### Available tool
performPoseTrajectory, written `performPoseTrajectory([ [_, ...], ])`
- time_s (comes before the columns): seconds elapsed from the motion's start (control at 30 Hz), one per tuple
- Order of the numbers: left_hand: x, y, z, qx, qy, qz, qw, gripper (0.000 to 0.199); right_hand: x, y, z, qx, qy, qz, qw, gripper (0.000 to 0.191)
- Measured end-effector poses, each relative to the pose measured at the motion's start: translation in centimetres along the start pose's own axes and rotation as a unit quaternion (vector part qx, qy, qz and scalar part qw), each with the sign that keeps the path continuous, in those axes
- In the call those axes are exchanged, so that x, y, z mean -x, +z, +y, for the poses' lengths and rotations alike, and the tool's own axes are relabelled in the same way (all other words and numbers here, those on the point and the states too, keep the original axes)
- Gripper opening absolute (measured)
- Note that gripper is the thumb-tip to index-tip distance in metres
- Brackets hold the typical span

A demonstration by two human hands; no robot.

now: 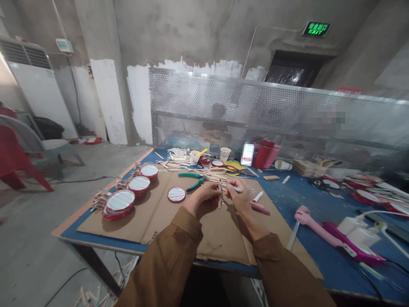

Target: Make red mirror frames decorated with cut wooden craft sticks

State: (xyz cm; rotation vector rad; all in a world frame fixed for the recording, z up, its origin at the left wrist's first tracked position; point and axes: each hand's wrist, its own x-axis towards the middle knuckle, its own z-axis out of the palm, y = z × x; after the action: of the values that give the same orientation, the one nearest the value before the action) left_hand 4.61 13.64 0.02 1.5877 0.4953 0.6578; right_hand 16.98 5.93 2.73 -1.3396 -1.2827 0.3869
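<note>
Over the cardboard sheet (166, 213), my left hand (204, 195) pinches a small wooden craft stick (220, 197) that points toward me. Close beside it on the right, my right hand (239, 196) grips a white pen-like tool (234, 187), its tip near the stick; whether they touch I cannot tell. Left of my hands lie pliers with teal handles (193, 180) and a round red-rimmed disc (177, 194) with a pale striped face. More wooden sticks (220, 174) are heaped just beyond my hands. A white marker-like piece (258, 197) and a dark pink stick (260, 208) lie right of my right hand.
Several red-rimmed round pieces (119, 202) line the left edge. Paper cups (225, 153), a lit phone (247, 154) and a red bottle (263, 154) stand at the back. A pink tool (319, 228) and a purple power strip (361, 251) with white plugs lie right. A perforated metal screen (191, 96) rises behind.
</note>
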Motion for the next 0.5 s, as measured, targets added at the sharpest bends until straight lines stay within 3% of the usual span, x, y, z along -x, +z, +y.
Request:
performPoseTrajectory([
  [0.5,-0.12,0.03,-0.04,0.017,0.004,-0.014,1.0,0.013,-0.01,-0.07,0.1,0.018,0.011,0.009,1.0,0.015],
])
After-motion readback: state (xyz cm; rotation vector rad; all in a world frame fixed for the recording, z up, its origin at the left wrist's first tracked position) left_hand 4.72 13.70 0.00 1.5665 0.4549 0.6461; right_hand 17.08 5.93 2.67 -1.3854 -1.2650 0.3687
